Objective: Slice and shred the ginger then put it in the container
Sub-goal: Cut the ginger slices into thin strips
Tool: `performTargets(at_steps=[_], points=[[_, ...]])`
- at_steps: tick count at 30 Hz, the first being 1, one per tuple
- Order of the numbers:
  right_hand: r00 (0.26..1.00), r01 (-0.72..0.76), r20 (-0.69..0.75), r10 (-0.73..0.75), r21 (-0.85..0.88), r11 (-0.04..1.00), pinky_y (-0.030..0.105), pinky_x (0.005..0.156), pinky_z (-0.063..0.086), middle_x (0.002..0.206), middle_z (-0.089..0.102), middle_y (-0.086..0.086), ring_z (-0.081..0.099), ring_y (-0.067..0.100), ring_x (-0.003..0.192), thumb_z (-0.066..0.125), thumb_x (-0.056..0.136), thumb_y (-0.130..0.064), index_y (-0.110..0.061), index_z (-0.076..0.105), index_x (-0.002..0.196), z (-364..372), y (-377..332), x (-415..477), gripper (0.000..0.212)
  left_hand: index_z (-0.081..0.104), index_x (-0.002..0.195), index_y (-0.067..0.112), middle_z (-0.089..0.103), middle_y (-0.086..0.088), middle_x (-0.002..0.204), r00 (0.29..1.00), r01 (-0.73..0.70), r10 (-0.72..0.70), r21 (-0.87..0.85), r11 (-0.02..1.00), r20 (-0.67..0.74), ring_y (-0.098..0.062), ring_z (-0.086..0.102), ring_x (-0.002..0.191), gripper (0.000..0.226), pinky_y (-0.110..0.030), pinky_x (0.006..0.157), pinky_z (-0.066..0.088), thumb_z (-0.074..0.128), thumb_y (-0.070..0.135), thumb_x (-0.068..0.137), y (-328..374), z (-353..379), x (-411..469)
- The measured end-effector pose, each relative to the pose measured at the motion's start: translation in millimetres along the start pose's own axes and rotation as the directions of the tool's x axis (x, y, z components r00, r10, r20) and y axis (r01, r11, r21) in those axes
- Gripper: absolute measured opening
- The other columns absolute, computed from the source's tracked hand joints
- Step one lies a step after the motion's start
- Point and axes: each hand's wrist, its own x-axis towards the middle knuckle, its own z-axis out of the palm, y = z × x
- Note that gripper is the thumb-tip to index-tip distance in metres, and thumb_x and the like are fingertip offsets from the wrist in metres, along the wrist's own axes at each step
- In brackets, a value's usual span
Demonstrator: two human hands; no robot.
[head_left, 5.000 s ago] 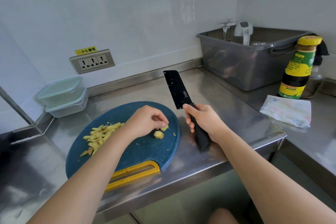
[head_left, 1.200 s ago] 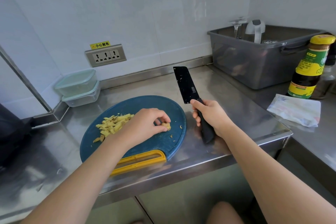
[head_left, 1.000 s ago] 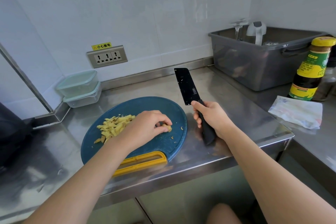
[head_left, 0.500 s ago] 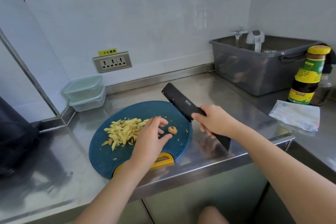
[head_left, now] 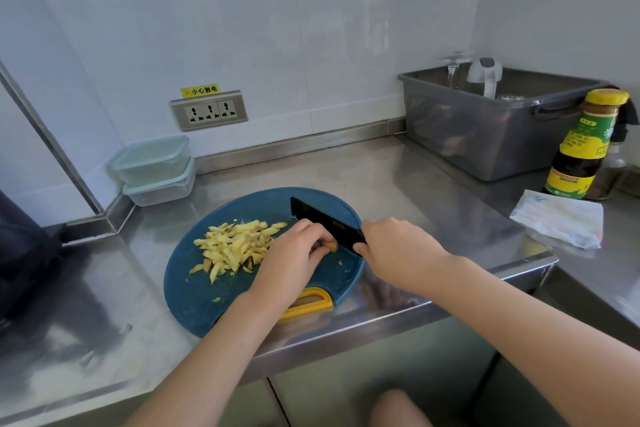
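Ginger: most is cut, a pile of strips (head_left: 235, 248) on the blue board (head_left: 194, 291) | boxes (head_left: 154, 170) shut, nothing in yet | knife (head_left: 325, 224) gripped by right hand (head_left: 394, 248) | left hand (head_left: 294, 253) fingers pinch last bit (head_left: 330, 246)

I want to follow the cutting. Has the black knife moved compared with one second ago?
Yes. The black knife has come down and to the left, from above the bare steel counter onto the round blue cutting board, beside the left hand.
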Motion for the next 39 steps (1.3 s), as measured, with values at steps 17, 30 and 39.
performTargets(at_steps=[17,30,39], points=[[0.998,-0.062,0.033,0.06,0.092,0.994,0.031,0.061,0.042,0.082,0.048,0.003,0.049,0.022,0.07,0.036,0.101,-0.034,-0.009,0.047,0.107,11.9,-8.7,-8.7,0.028,0.073,0.092,0.013,0.064,0.003,0.09,0.997,-0.073,0.073,-0.054,0.996,0.0,-0.005,0.059,0.082,0.014,-0.013,0.078,0.044,0.075,0.014,0.078,-8.0,3.8,-1.5],[0.991,-0.096,-0.085,0.101,0.063,0.993,0.025,0.047,0.033,0.065,0.036,-0.004,0.046,0.019,0.063,0.032,0.102,-0.035,-0.013,0.043,0.11,14.4,-17.0,-14.5,0.026,0.072,0.083,0.012,0.064,0.004,0.084,0.998,-0.055,0.054,-0.052,0.997,-0.027,-0.008,0.061,0.077,0.006,-0.021,0.072,0.05,0.074,0.016,0.079,-4.2,2.7,0.8],[0.995,-0.08,-0.057,0.085,0.078,0.994,0.029,0.057,0.042,0.077,0.046,0.0,0.049,0.018,0.066,0.033,0.102,-0.034,-0.013,0.043,0.11,14.1,-20.1,-14.8,0.025,0.069,0.081,0.015,0.062,0.006,0.082,0.997,-0.076,0.077,0.01,0.997,-0.011,-0.007,0.061,0.073,0.008,-0.01,0.068,0.042,0.076,0.013,0.077,0.5,1.2,-0.6]])
